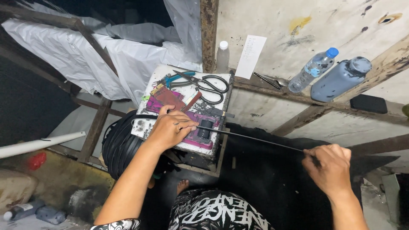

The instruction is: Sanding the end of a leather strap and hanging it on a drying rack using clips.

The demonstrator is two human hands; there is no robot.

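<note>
Two hands work one black strip. Left hand palm down on white block, fingers pressed together on the strip beside a magenta jig. Right hand well apart, fist closed, pinching the strip's far end. Strip stretched taut between the fingertips. Beyond left fingers: scissors. On ledge: clear bottle, contents hard to tell; grey bottle, opaque; small white-capped bottle.

scissors and pliers crowd the board's far end; dark floor beneath the strip lies open.
</note>
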